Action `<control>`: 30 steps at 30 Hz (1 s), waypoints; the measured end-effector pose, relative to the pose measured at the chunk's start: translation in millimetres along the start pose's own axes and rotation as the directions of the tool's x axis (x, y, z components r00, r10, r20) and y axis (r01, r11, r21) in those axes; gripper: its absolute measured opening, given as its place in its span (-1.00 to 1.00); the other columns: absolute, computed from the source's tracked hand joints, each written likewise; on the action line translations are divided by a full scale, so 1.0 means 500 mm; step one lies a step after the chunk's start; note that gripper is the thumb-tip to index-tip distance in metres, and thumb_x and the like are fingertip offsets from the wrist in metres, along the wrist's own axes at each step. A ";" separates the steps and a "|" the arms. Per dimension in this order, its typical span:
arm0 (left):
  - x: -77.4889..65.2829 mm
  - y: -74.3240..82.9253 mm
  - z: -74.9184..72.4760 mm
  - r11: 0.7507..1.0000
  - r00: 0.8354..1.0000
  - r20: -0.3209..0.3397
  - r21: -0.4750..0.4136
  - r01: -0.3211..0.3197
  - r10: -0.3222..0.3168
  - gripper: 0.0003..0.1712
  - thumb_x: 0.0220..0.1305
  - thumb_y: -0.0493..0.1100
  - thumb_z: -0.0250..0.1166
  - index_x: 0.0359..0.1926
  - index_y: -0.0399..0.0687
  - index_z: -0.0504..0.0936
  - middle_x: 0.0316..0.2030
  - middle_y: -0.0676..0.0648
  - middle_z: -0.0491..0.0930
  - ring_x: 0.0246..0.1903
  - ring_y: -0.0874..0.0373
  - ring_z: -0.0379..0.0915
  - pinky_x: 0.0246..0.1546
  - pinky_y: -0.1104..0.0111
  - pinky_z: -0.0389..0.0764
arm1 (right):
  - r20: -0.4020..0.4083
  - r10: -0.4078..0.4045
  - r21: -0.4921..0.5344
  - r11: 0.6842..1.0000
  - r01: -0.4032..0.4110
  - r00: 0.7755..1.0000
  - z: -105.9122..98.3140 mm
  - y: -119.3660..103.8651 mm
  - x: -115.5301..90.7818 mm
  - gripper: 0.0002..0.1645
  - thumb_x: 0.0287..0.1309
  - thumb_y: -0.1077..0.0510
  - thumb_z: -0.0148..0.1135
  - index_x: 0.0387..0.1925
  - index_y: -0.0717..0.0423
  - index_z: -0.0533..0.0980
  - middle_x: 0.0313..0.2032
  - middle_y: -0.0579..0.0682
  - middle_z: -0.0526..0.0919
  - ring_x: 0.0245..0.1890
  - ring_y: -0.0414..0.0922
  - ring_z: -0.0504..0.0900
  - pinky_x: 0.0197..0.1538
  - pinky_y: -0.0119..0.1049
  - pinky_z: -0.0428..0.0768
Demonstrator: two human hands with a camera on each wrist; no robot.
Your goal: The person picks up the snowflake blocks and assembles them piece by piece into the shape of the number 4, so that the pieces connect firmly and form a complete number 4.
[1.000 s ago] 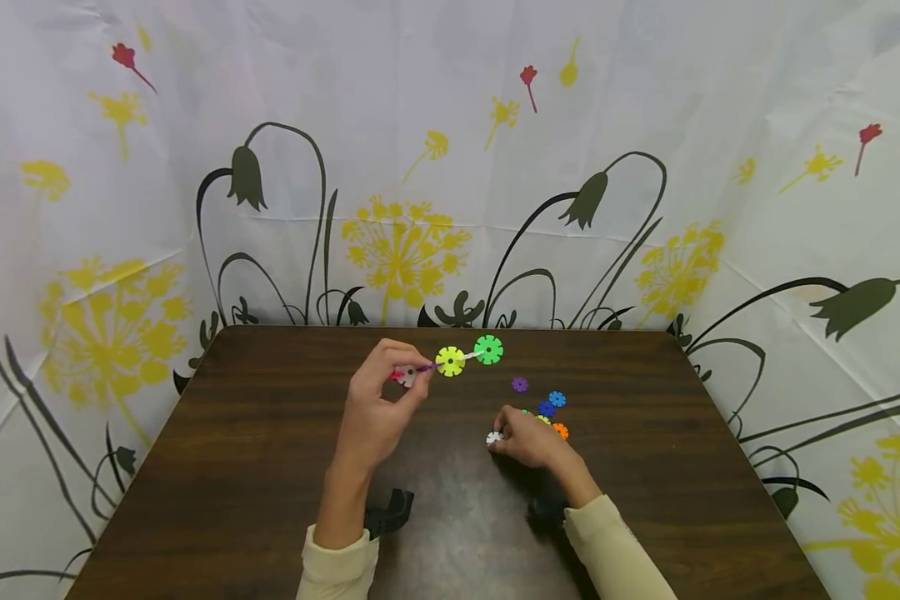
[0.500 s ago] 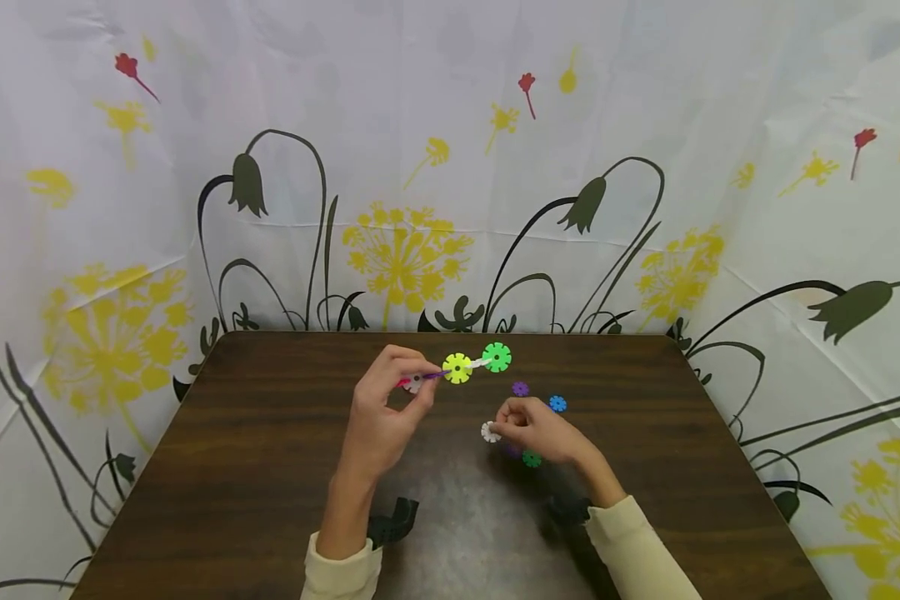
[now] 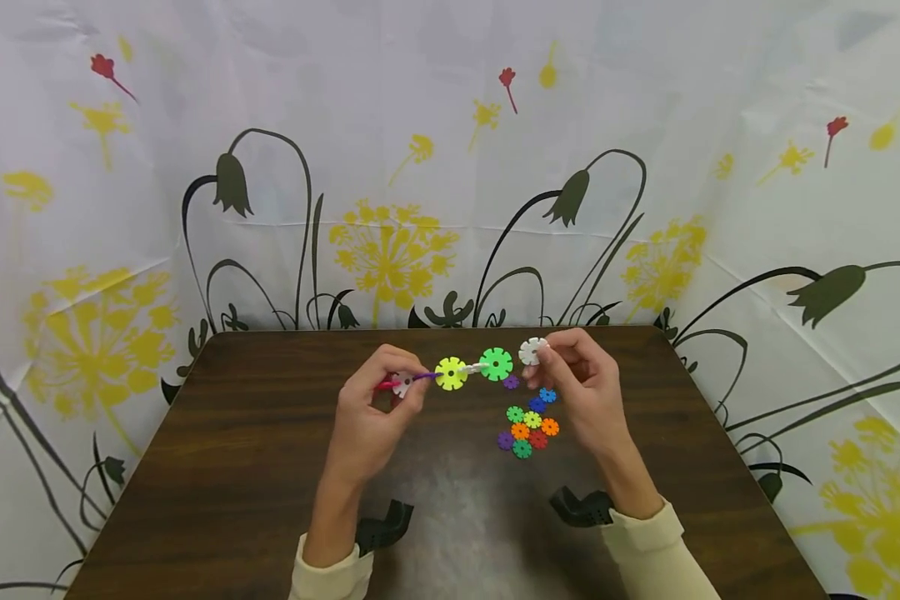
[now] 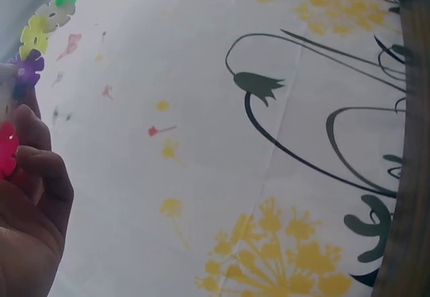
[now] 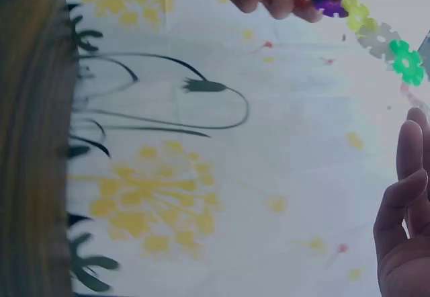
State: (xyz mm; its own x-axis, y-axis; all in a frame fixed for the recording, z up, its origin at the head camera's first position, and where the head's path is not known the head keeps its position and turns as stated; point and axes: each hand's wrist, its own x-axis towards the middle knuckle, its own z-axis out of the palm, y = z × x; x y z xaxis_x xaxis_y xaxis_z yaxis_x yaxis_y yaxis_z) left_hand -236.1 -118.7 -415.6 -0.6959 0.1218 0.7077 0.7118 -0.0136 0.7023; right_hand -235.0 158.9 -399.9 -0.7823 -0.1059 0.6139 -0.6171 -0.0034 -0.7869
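Observation:
My left hand [image 3: 375, 421] pinches a chain of notched interlocking discs between thumb and fingers, above the table. The chain runs from a pink disc [image 4: 7, 150] through white and purple disc [image 4: 27, 72] to a yellow disc [image 3: 451, 373], another white one and a green disc [image 3: 497, 364] at its right end. In the head view, my right hand [image 3: 592, 396] holds a loose white disc [image 3: 533, 351] by its edge, just right of the green one. The right wrist view shows the right hand's curled fingers [image 5: 393, 209] near the chain's green end.
Below the hands, several loose discs lie grouped on the dark wooden table [image 3: 255, 467], among them an orange disc [image 3: 550, 427], a red disc [image 3: 538, 439] and a blue disc [image 3: 547, 395]. A flower-printed curtain [image 3: 390, 108] hangs behind the table.
My right hand has lifted the white disc from beside the loose discs, up and to the right, to the chain's green end. The left hand has kept its pinch, nearly still.

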 end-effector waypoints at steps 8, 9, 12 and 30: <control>0.008 0.021 0.017 0.999 0.999 0.002 -0.027 0.037 -0.037 -0.85 0.40 -0.42 0.39 -0.07 -0.21 0.66 -0.18 -0.19 0.60 -0.40 0.20 0.46 -0.56 0.47 0.52 | 0.010 -0.138 -0.019 0.990 0.138 0.990 -0.008 -0.037 0.000 -0.84 0.50 0.38 0.23 -0.06 0.50 0.54 -0.22 -0.16 0.78 -0.30 -0.21 0.77 -0.13 -0.37 0.79; 0.009 0.022 0.020 0.999 0.999 -0.001 -0.029 0.037 -0.037 -0.86 0.40 -0.41 0.38 -0.07 -0.21 0.66 -0.18 -0.19 0.60 -0.39 0.20 0.47 -0.56 0.46 0.51 | 0.007 -0.144 -0.026 0.989 0.144 0.990 -0.009 -0.037 -0.001 -0.84 0.50 0.37 0.24 -0.06 0.49 0.54 -0.21 -0.16 0.78 -0.30 -0.21 0.77 -0.12 -0.38 0.79; 0.011 0.025 0.027 0.999 1.000 -0.005 -0.031 0.031 -0.031 -0.86 0.40 -0.43 0.37 -0.07 -0.22 0.66 -0.18 -0.19 0.60 -0.38 0.20 0.46 -0.57 0.46 0.50 | -0.002 -0.154 -0.049 0.987 0.153 0.988 -0.010 -0.042 -0.001 -0.85 0.49 0.37 0.24 -0.05 0.47 0.55 -0.19 -0.16 0.75 -0.26 -0.22 0.76 -0.10 -0.40 0.78; 0.023 0.066 0.045 0.996 0.998 0.002 -0.051 0.068 -0.068 -0.94 0.42 -0.41 0.36 -0.14 -0.25 0.69 -0.22 -0.13 0.60 -0.38 0.18 0.48 -0.52 0.47 0.55 | 0.053 -0.142 -0.233 0.961 0.151 0.988 -0.018 -0.079 -0.004 -0.87 0.44 0.42 0.26 -0.05 0.26 0.63 -0.26 0.10 0.71 -0.22 -0.21 0.70 0.00 -0.43 0.74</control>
State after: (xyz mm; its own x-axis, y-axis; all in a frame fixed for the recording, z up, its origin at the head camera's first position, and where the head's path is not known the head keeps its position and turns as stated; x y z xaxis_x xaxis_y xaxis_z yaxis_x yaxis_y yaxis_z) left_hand -218.5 -95.4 -386.1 -0.7425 0.1241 0.6583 0.6572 -0.0556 0.7517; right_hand -209.8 168.4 -369.7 -0.6809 -0.1567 0.7154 -0.7306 0.2129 -0.6487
